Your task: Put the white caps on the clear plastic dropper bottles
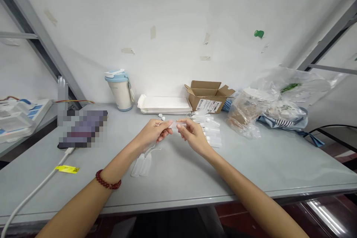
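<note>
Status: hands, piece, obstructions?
Left hand, right hand pinching translucent piece. Similar pieces close beside right hand. Two corded pieces on table, nearer wearer.

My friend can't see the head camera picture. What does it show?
A person's left hand and right hand hold a small clear piece over a grey table. Similar pieces lie nearby; behind stand a lidded cup and an open cardboard box.

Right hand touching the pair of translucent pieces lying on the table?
Apart. The head view shows bare grey tabletop between the right hand and the pair of translucent pieces.
</note>
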Demonstrator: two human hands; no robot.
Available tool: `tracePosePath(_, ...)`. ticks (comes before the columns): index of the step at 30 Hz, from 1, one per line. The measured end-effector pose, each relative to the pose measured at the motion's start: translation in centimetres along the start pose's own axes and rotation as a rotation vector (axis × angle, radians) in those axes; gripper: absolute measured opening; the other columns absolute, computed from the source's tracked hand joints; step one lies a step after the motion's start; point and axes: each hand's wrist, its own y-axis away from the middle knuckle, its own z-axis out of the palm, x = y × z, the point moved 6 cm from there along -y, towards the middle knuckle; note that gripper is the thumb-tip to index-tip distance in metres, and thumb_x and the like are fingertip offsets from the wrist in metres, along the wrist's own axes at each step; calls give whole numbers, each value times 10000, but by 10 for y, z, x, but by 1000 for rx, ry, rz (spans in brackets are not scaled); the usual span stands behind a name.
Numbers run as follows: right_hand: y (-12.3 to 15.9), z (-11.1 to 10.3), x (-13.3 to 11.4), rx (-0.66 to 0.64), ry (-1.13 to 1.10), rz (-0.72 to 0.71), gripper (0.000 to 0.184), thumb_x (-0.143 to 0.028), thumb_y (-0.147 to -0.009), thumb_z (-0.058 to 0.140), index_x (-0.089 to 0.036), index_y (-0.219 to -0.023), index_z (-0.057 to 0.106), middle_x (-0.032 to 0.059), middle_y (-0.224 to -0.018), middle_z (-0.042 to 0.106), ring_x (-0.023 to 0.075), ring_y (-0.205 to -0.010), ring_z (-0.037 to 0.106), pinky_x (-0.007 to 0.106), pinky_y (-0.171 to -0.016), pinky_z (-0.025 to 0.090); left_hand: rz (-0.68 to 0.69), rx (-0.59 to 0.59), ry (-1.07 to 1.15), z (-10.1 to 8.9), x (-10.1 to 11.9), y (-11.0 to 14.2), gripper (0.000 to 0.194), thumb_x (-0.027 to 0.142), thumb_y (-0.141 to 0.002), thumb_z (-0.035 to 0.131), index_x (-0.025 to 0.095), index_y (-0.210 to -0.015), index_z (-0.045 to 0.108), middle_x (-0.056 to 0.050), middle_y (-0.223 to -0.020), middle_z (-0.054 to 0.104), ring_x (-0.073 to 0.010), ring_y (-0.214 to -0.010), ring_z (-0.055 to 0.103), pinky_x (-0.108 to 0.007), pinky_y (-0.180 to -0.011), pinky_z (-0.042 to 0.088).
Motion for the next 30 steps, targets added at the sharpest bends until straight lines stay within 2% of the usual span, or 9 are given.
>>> tracePosePath(4,0,1,6,24,-75,42,306,-475,-799,552,-172,-822,587,-60,-491,416,94,-434,388,245,-452,321,105,5,-62,0,6,1,442,516,-775,547,159,-515,526,28,-452,421,-96,-462,426,-232,-467,352)
tracePosePath(8,-1,8,15,-41,-369,214,387,-503,-715,632,-192,-605,430,-82,-485,306,54,-392,272,218,-388,231,228,14,-234,1,13,4,410,468,-796,523,169,-516,501,12,-485,502,-120,-519,498,-241,-539,398)
tracePosePath(10,-1,11,18,-73,-466,310,442,-500,-677,668,-195,-570,367,-84,-498,299,39,-392,243,207,-381,197,279,25,-333,2,14,5,399,454,-815,493,166,-541,522,9,-505,528,-120,-514,501,-237,-528,379)
tracePosePath(13,-1,13,19,-113,-476,382,448,-499,-657,685,-186,-562,379,-71,-513,348,35,-398,267,204,-386,209,346,33,-461,3,17,6,412,438,-837,463,164,-537,531,7,-512,540,-121,-520,511,-233,-522,355)
tracePosePath(16,-5,5,17,-80,-350,288,394,-510,-681,653,-172,-600,467,-45,-533,428,58,-413,344,222,-408,285,348,51,-487,-6,16,2,328,404,-813,504,162,-618,608,-6,-610,618,-134,-569,558,-235,-561,389)
tracePosePath(20,-14,-28,12,185,-67,69,321,-469,-767,562,-158,-841,598,-5,-607,549,105,-474,445,246,-464,356,314,194,-570,-37,7,-9,198,314,-774,524,182,-767,672,-31,-769,696,-180,-713,607,-274,-692,441)
tracePosePath(24,-21,-65,8,405,263,-75,322,-410,-806,510,-163,-960,647,63,-802,663,176,-668,551,303,-632,442,277,358,-783,-60,-9,-17,235,288,-781,482,183,-841,684,-81,-891,699,-238,-845,608,-339,-790,446)
tracePosePath(28,-27,-90,10,497,589,-183,326,-351,-809,491,-159,-993,678,105,-949,695,220,-774,585,367,-779,444,317,239,-791,-48,-21,-24,305,292,-772,507,203,-1018,664,-90,-1104,657,-265,-1027,572,-381,-923,407)
tracePosePath(30,-31,-98,15,490,682,-186,326,-314,-811,483,-159,-1019,680,114,-989,694,241,-828,593,381,-798,441,344,163,-767,-40,-23,-27,286,260,-755,516,215,-990,673,-81,-1126,653,-266,-1065,559,-391,-959,386)
